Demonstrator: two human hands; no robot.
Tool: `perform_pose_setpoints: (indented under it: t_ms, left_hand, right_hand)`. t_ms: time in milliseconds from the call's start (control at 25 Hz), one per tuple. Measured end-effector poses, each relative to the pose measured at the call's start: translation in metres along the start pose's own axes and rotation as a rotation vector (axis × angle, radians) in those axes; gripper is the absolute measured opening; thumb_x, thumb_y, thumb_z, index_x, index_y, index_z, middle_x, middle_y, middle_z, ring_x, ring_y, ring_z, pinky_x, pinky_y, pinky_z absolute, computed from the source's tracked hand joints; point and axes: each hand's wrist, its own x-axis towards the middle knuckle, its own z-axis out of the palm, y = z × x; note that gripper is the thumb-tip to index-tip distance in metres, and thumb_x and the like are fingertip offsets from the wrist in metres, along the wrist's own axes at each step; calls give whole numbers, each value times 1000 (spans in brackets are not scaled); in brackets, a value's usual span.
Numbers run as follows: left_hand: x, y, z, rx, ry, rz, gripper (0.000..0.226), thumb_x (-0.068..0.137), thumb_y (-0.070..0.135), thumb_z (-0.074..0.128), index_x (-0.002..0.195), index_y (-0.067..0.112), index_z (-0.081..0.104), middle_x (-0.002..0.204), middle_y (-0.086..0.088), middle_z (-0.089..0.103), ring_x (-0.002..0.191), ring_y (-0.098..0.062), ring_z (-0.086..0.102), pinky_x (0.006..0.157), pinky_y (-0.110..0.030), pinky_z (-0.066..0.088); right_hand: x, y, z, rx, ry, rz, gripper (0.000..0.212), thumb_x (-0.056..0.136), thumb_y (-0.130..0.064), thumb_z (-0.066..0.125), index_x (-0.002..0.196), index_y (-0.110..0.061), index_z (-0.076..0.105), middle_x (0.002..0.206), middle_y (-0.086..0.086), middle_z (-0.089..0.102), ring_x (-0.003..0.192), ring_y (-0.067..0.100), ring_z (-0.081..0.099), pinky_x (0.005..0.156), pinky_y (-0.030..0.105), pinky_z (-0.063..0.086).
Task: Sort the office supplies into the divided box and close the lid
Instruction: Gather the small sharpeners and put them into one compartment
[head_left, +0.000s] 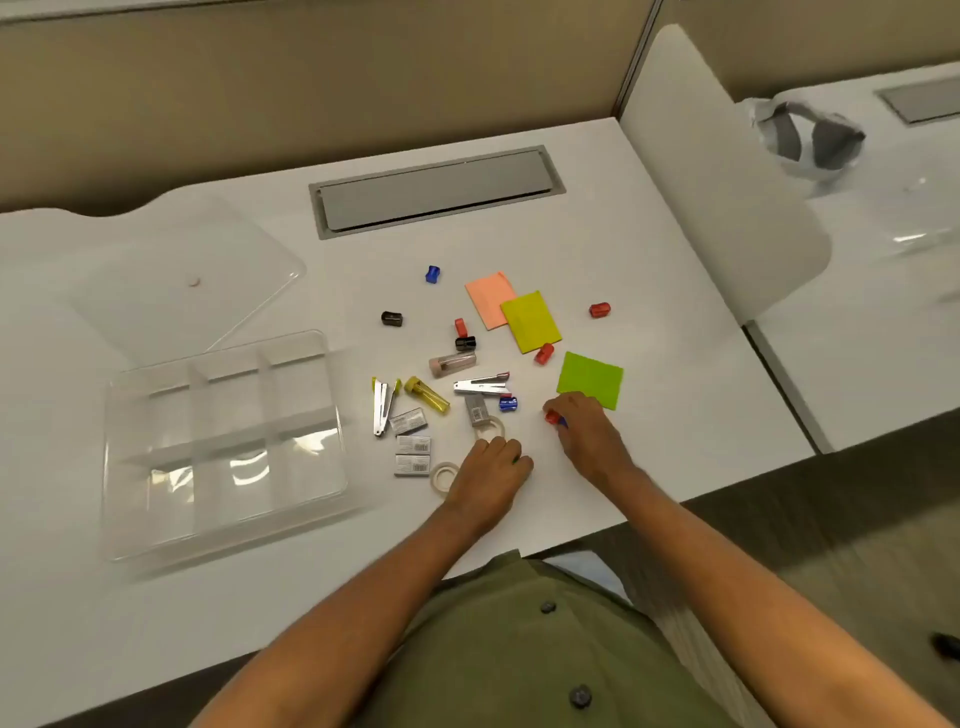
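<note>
The clear divided box stands at the left with its compartments bare, and its clear lid lies flat behind it. Pink, yellow and green sticky notes, small sharpeners such as a blue one, two staplers, staple boxes and tape rolls are scattered mid-desk. My right hand pinches a red sharpener, with a bit of blue beside it. My left hand is curled, knuckles up, against a tape roll; a green speck shows at its edge.
A grey cable hatch is set into the desk behind the supplies. A white divider panel bounds the desk on the right, with a crumpled grey and white bag on the neighbouring desk. The desk's front edge runs just under my forearms.
</note>
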Motion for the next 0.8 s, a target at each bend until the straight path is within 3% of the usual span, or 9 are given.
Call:
perform_pose_setpoints:
  t_ms: [160,240,360,480,560,680,800]
  left_hand:
    - [2,14,-13,-158,65,-216,14,85,14,71,98,16,69,98,-3,65,85,-23,56,68,-34,40]
    - [1,23,-20,-395,79,-400,12,92,18,65,104,16,67,104,-1,66,92,-20,56,75,-32,44]
    - [12,34,-36,-834,143,-762,17,96,19,63,113,17,64,110,3,67,96,-11,61,83,-23,52]
    - [28,36,-47,-1304,245,-1110,23,99,11,57,121,19,61,109,-6,68,90,-19,70,84,-34,61]
    - [36,35,-49,-1499,289,-1209,22,100,9,52,118,17,62,103,-11,67,86,-23,69,83,-40,62]
    - [47,34,-49,-1420,270,-1239,15,98,15,54,111,12,63,99,-14,65,83,-23,65,77,-35,60]
    - [61,36,-48,-1061,209,-1212,14,96,22,55,106,14,60,97,-7,65,86,-22,64,67,-32,55]
  right_hand:
    - [12,11,-17,68,-125,-31,24,94,-11,66,117,-18,65,117,6,59,105,20,55,92,34,51]
    - [23,13,-27,230,-187,37,25,90,-8,72,113,-14,67,115,7,62,97,17,56,90,34,53]
    - [37,10,-51,822,-281,374,26,88,-3,73,113,-9,68,112,8,68,93,18,64,79,32,61]
    - [48,17,-68,1322,-348,597,17,93,-2,65,105,-14,66,98,4,70,87,17,66,68,28,58]
    - [57,25,-74,1476,-339,693,16,95,-3,56,90,-17,63,96,4,67,81,18,61,58,28,52]
    - [73,29,-82,1400,-378,697,18,92,-7,50,79,-17,56,94,6,59,78,21,53,53,27,44]
    - [90,22,-87,1076,-403,518,11,94,-11,57,90,-21,58,88,1,59,77,16,59,56,26,46]
